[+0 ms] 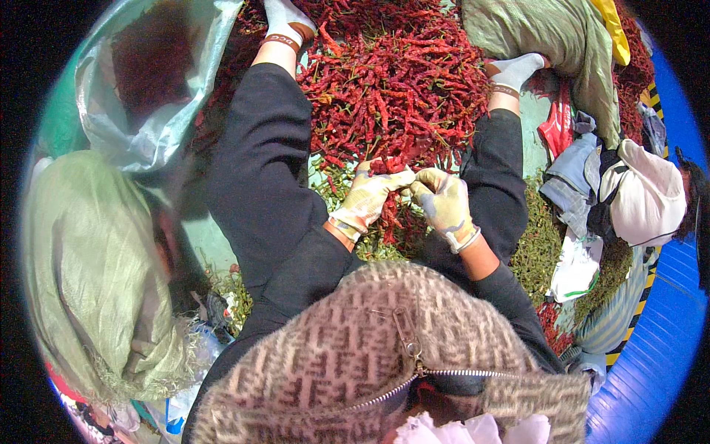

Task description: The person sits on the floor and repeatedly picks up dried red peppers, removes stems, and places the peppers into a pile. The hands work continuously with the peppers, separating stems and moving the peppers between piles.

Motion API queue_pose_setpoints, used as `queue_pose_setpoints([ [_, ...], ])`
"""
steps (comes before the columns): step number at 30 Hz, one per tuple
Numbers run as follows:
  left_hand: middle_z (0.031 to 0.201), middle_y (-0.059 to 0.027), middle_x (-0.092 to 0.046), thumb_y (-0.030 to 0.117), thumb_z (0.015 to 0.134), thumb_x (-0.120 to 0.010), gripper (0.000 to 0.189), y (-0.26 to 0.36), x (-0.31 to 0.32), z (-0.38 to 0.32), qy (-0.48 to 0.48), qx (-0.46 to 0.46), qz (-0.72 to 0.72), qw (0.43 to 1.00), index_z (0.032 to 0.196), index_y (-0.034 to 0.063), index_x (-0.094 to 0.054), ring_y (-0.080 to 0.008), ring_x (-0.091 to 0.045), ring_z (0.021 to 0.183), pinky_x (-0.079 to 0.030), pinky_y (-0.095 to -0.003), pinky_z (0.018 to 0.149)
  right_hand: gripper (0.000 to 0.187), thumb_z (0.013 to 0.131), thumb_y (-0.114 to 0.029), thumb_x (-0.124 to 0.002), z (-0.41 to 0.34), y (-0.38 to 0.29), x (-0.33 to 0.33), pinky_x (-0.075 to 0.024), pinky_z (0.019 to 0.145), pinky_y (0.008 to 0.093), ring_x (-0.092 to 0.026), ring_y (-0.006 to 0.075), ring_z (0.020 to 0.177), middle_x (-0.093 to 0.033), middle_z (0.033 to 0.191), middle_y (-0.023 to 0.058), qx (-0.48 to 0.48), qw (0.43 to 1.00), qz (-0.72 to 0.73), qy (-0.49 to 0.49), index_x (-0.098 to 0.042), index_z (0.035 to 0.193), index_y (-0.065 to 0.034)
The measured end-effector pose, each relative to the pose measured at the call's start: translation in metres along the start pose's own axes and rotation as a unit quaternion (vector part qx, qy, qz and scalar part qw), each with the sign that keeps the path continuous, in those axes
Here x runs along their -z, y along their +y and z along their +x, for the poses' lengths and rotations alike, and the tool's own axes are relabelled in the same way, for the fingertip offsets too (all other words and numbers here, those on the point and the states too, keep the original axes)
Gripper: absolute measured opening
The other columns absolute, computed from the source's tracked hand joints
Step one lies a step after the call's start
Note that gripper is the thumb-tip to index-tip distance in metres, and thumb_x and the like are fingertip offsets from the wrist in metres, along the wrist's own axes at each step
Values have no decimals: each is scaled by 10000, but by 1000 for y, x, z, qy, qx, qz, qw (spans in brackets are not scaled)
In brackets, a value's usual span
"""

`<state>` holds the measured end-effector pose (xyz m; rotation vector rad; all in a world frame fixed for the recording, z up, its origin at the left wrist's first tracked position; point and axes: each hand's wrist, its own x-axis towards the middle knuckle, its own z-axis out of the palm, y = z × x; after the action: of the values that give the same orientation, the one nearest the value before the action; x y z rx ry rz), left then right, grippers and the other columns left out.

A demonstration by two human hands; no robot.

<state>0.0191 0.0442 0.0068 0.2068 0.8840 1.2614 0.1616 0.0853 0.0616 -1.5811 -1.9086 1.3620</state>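
Note:
Between the wearer's spread legs lies a big heap of dried red chili peppers. My left hand, in a pale yellow patterned work glove, is closed on a bunch of dried red chilies that stick out above and below the fingers. Close against it, on the right, is my right hand in a matching glove, thumb and fingertips pinched together at the bunch's side. Whether those fingertips grip a stem is too small to tell. Beneath both hands are green-yellow chili stems scattered on the floor.
An open translucent plastic sack stands at upper left, above a full woven sack. Another greenish sack lies at upper right. Blue clothing and a person in pale clothing are at the right. More stems lie beside the right leg.

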Motion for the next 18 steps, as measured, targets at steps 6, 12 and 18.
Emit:
queue_pose_setpoints([
  [6, 822, -37, -654, 90, 825, -732, 120, 5, -6, -15, -129, -50, 53, 989, 897, 47, -646, -147, -627, 696, -495, -276, 681, 118, 787, -145, -648, 32, 69, 0, -502, 630, 343, -639, 236, 636, -635, 678, 135, -2, 999, -4, 49, -673, 816, -33],
  [12, 867, -42, -666, 182, 911, -637, 213, 8, 6, -4, -54, 2, 15, 998, 1018, -2, -652, -106, -584, 734, -463, -234, 693, 274, 787, -238, -669, 27, 34, 27, -513, 799, 368, -657, 300, 904, -674, 979, 178, 51, 987, -130, -78, -677, 997, -62],
  [18, 920, -66, -674, 188, 924, -623, 228, 3, 7, 15, 21, 21, -57, 998, 1078, 20, -641, -150, -644, 773, -508, -263, 653, 202, 802, -244, -649, 100, 39, 40, -532, 760, 421, -658, 342, 834, -677, 899, 170, 91, 913, -384, 102, -698, 934, -100],
])
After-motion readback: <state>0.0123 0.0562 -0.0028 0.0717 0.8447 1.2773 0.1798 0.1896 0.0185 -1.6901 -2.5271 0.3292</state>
